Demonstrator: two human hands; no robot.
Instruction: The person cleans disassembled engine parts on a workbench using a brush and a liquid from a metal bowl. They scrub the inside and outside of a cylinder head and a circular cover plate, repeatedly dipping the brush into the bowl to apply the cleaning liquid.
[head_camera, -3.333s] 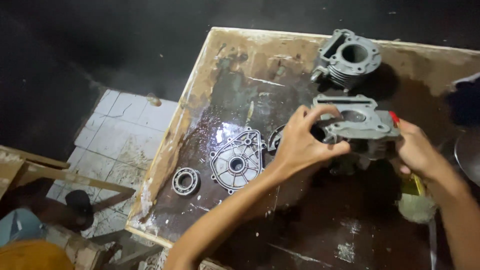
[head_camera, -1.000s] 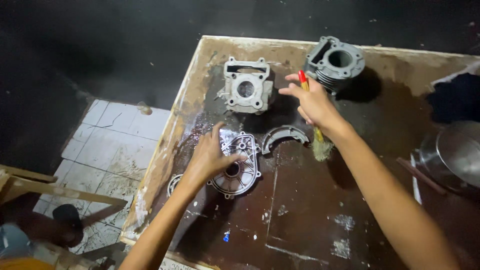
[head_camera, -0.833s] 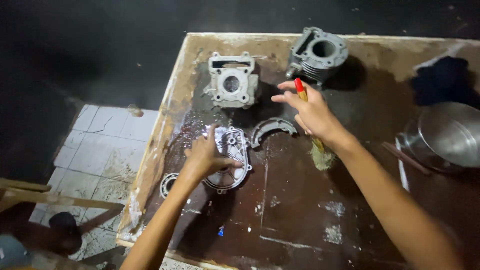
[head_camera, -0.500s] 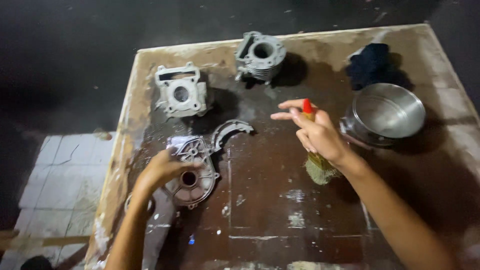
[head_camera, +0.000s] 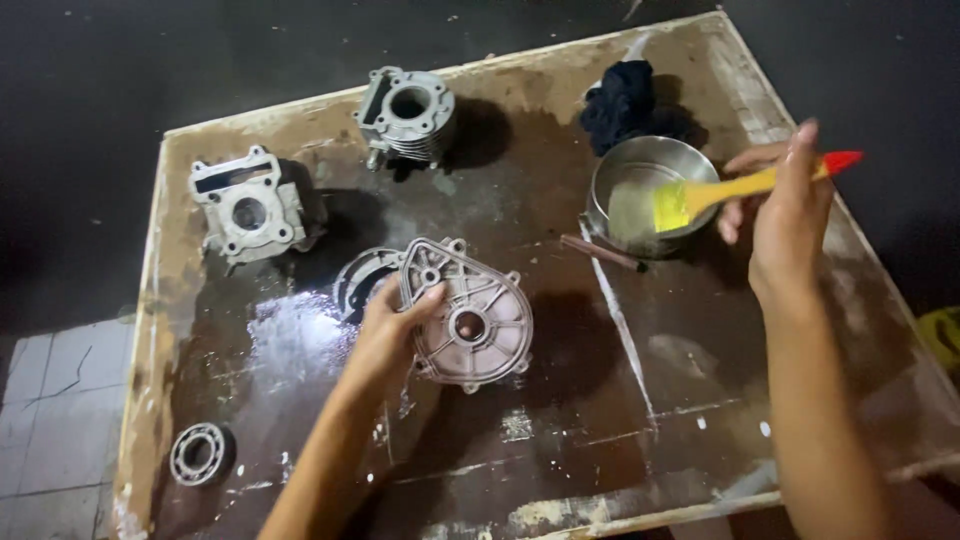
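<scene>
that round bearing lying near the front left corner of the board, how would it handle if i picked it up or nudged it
The bearing looks like solid metal, so probably heavy for its size and rigid. The board around it shines wet, so it may be slippery. Lying flat, it should slide rather than roll.

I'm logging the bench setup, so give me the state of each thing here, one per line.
Left hand: holding the cover.
Cover: tilted up off the table.
Right hand: holding the brush.
Brush: bristles in the bowl.
Bowl: upright.
Cylinder: bore facing up.
Bearing: lying flat.
</scene>
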